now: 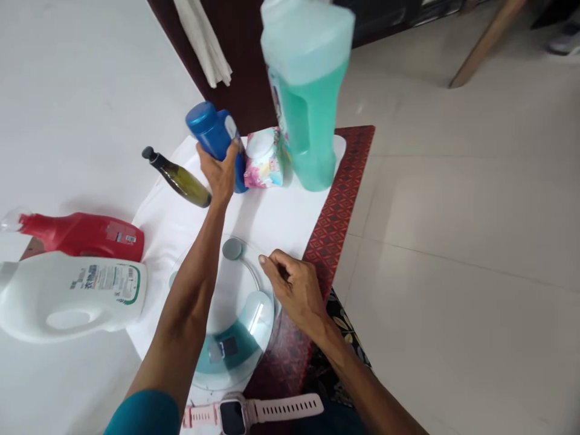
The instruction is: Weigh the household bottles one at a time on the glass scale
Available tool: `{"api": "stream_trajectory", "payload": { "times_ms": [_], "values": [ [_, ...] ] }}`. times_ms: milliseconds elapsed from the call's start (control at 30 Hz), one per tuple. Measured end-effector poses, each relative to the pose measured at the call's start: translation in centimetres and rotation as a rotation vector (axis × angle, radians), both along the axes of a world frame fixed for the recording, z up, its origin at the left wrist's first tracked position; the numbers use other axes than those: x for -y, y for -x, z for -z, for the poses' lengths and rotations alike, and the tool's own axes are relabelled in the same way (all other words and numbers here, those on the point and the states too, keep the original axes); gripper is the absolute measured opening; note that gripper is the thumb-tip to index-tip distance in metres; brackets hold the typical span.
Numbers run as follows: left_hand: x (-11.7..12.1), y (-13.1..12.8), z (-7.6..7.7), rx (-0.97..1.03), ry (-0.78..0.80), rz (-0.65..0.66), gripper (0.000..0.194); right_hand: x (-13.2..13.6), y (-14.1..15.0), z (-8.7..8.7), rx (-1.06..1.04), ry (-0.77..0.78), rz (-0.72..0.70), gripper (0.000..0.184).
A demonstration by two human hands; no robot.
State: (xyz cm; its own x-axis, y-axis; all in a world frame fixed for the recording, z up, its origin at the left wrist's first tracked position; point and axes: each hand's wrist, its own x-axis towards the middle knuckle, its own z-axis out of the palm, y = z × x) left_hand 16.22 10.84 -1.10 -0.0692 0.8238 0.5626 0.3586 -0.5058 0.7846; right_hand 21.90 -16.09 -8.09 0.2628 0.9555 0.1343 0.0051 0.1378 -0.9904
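Observation:
My left hand [222,172] is wrapped round a blue bottle [214,134] with a blue cap, tilted to the left above the white cloth [281,211]. My right hand [294,287] rests with curled fingers at the right rim of a round glass scale [235,320]; nothing shows in it. A dark olive glass bottle [181,179] lies just left of my left hand. Right of the blue bottle stand a flowery wipes pack [265,160] and a large jug of green liquid [306,90].
A red bottle [84,234] and a white detergent jug [72,293] lie on the white surface at left. A pink smartwatch [254,412] lies near the bottom edge. A red patterned mat [344,187] borders the cloth; pale floor tiles lie to the right.

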Motion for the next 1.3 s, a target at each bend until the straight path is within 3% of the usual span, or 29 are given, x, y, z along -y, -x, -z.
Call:
{"api": "stream_trajectory", "payload": {
  "times_ms": [100, 200, 300, 367, 433, 500, 633, 733, 867, 1033, 1167, 1300],
  "values": [
    [0.4, 0.5, 0.0, -0.046, 0.025, 0.083, 0.046, 0.0, 0.1, 0.0, 0.010, -0.004, 0.013, 0.053],
    [1.4, 3.1, -0.7, -0.071, -0.041, 0.103, 0.067, 0.1, 0.1, 0.0, 0.007, 0.001, 0.020, 0.054],
    [2.6, 7.5, -2.0, -0.103, -0.327, -0.104, 0.086, 0.1, 0.1, 0.1, 0.015, 0.000, 0.012, 0.053],
    [2.7, 10.5, -3.0, -0.158, -0.439, -0.290, 0.085, 0.2, 0.0, 0.1, 0.023, -0.004, 0.006, 0.053],
    [2.1, 12.8, -3.5, -0.205, -0.368, -0.421, 0.089, 0.2, 0.0, 0.1, 0.034, 0.002, 0.008, 0.053],
    [1.0, 14.0, -3.3, -0.212, -0.176, -0.471, 0.093, 0.3, 0.0, 0.1, 0.044, 0.018, 0.012, 0.054],
    [-1.4, 13.8, -1.9, -0.181, 0.127, -0.317, 0.057, 0.3, 0.2, 0.2, 0.053, 0.044, 0.021, 0.053],
    [-2.3, 13.3, -1.1, -0.207, 0.144, -0.177, 0.058, 0.3, 0.3, 0.3, 0.064, 0.056, 0.029, 0.053],
    [-2.1, 13.4, -0.6, -0.207, 0.123, -0.203, 0.066, 0.3, 0.3, 0.4, 0.084, 0.064, 0.043, 0.054],
    [2.1, 15.1, -1.4, -0.133, 0.004, -0.237, 0.056, 0.3, 0.4, 0.3, 0.100, 0.057, 0.059, 0.055],
    [8.6, 17.3, -4.0, -0.182, -0.160, -0.176, 0.051, 0.3, 0.4, 0.4, 0.114, 0.044, 0.058, 0.057],
    [16.0, 18.7, -6.0, -0.304, -0.212, -0.124, 0.048, 0.1, 0.6, 0.8, 0.101, 0.011, 0.073, 0.058]
  ]
}}
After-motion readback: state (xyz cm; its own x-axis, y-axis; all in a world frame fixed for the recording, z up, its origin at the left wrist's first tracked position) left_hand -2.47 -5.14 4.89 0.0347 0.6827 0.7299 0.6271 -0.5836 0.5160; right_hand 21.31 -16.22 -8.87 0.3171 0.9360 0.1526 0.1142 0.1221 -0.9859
